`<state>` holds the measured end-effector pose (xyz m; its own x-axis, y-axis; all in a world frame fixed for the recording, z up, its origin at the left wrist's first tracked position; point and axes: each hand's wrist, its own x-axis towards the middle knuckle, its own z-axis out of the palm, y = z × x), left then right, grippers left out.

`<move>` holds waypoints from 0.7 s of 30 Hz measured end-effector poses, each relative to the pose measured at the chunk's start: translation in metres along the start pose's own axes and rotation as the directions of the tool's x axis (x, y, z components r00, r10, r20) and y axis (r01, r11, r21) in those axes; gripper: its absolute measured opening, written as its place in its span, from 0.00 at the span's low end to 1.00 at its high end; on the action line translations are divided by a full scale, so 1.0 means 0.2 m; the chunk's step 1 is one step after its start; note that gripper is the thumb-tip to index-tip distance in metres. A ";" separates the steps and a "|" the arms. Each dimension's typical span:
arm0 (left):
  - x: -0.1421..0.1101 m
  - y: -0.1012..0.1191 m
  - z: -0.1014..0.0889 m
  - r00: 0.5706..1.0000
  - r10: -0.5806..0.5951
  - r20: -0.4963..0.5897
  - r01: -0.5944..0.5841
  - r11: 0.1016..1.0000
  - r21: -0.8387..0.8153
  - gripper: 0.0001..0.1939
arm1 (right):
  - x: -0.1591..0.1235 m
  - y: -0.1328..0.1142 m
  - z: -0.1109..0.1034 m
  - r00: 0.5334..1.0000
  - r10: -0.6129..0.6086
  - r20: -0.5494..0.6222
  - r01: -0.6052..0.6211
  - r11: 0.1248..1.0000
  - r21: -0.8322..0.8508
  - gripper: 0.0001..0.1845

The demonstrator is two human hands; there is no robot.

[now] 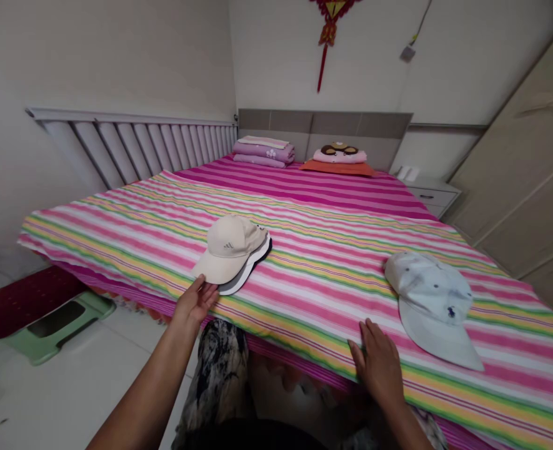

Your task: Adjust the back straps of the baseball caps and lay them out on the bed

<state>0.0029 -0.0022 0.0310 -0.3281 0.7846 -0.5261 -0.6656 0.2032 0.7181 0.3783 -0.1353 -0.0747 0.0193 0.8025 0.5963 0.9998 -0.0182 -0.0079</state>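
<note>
A beige baseball cap (pixel 227 240) rests on top of a white cap (pixel 242 275), both on the striped bed sheet, with a dark brim edge showing at their right. My left hand (pixel 196 299) is at the front of the beige cap's brim, thumb at its edge and fingers curled by the underside. Fingers apart, my right hand (pixel 378 359) lies on the sheet near the bed's front edge, holding nothing. To its right sits a pale blue cap (pixel 428 300) with a small dark logo, its brim pointing toward me; the hand is apart from it.
The striped sheet (pixel 313 281) covers the near part of the bed. Folded purple bedding (pixel 262 152) and a pink pillow (pixel 339 156) lie by the headboard (pixel 276 119). A green stool (pixel 63 322) stands on the floor at left, a white nightstand (pixel 433 194) at right.
</note>
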 end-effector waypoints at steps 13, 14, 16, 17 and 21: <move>-0.16 -0.02 0.27 0.853 0.084 0.515 0.013 0.983 -0.183 0.14 | 0.05 -0.15 -0.14 0.942 0.213 0.258 -0.327 0.750 0.576 0.24; -0.19 -0.08 0.26 0.818 0.064 0.572 0.040 0.985 -0.168 0.17 | 0.08 -0.19 -0.17 0.918 0.231 0.321 -0.391 0.647 0.655 0.22; -0.26 -0.21 0.22 0.754 -0.017 0.656 0.121 0.986 -0.113 0.23 | 0.17 -0.27 -0.24 0.861 0.210 0.464 -0.509 0.364 0.780 0.20; -0.30 -0.28 0.20 0.717 -0.064 0.694 0.166 0.983 -0.081 0.25 | 0.22 -0.31 -0.27 0.839 0.181 0.513 -0.541 0.190 0.819 0.20; -0.44 -0.57 0.08 0.572 -0.287 0.768 0.343 0.935 0.094 0.24 | 0.42 -0.40 -0.39 0.840 0.073 0.538 -0.457 -0.438 0.774 0.26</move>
<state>0.1174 -0.0851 0.0022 0.5185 0.8405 -0.1571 -0.6715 0.5140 0.5338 0.2989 -0.1128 0.0385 0.0920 0.9934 0.0685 -0.4436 0.1024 -0.8903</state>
